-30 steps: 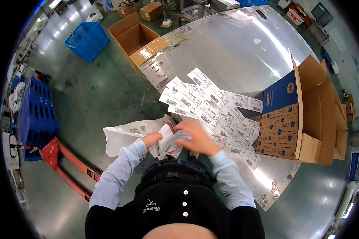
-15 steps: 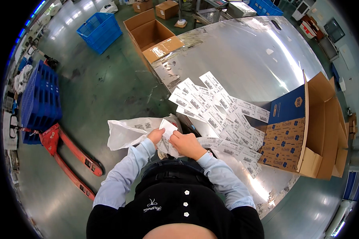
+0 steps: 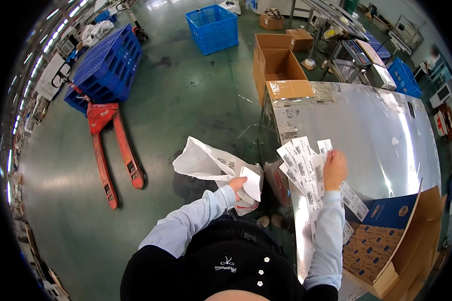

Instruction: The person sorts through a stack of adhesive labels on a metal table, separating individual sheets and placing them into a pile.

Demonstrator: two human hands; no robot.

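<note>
My left hand (image 3: 237, 186) is closed on a white folded paper (image 3: 251, 183), over the mouth of a white plastic bag (image 3: 202, 159) at the table's left side. My right hand (image 3: 335, 170) is over the spread of printed label strips (image 3: 301, 163) on the metal table, its fingers curled round the edge of one strip (image 3: 318, 168). The fingertips are partly hidden behind the hand. The strips overlap in a fan, and my right sleeve covers part of them.
A patterned blue and brown carton (image 3: 386, 226) stands open at the table's right. Beyond the metal table (image 3: 366, 120) are an open cardboard box (image 3: 286, 67) and a blue crate (image 3: 213, 30). A red pallet jack (image 3: 103, 118) and blue pallets (image 3: 108, 70) stand at left.
My right hand has left the paper by my left hand and reached right onto the label strips. My left hand keeps the paper over the bag. The whole view has swung.
</note>
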